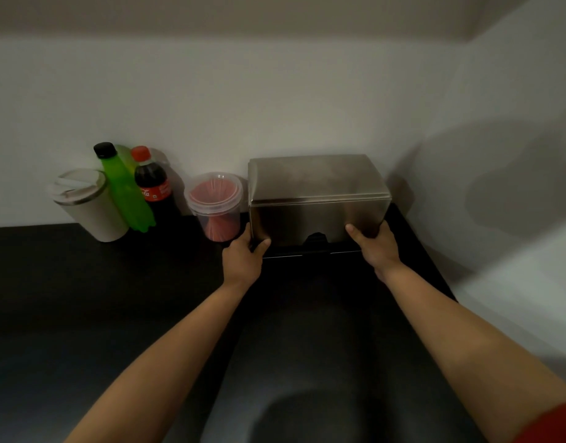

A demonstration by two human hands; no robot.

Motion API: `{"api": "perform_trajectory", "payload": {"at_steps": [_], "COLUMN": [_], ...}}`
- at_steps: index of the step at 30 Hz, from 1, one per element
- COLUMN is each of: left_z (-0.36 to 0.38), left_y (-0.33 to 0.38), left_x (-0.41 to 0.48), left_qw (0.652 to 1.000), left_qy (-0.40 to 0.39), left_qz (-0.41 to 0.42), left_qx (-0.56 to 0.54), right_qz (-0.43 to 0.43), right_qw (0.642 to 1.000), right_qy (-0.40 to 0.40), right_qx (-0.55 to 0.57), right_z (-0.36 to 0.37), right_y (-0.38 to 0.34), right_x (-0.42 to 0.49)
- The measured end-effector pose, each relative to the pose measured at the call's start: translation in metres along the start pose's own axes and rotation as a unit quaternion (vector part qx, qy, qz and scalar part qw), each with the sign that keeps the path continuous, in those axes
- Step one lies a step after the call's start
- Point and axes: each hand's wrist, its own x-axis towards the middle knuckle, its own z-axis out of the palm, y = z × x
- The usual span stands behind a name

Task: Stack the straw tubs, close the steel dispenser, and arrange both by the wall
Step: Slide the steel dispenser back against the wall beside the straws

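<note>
The steel dispenser [317, 193] stands on the black counter against the white wall, its lid down. My left hand [245, 254] grips its lower left front corner. At its lower right front corner my right hand [376, 243] holds on as well. Just left of the dispenser, by the wall, stand the clear straw tubs [215, 204], nested one in the other, with red straws inside. The tubs and the dispenser are nearly touching.
Further left along the wall stand a cola bottle [154, 187], a green bottle [125, 193] and a white lidded tumbler [90, 207]. The black counter [83, 298] stretches toward me. A side wall closes in at the right.
</note>
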Motion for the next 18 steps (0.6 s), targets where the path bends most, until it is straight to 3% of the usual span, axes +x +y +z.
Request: {"api": "perform_trajectory", "payload": {"at_steps": [18], "left_z": [0.001], "left_y": [0.006], "left_x": [-0.0059], "left_qw": [1.0], "left_qy": [0.002], "left_qz": [-0.016], "left_qx": [-0.026], "right_qz": [0.004], "right_qw": [1.0], "right_qy": [0.008], "right_qx": [-0.016], "right_z": [-0.0011], "right_y": [0.0002], "right_x": [-0.0009]}}
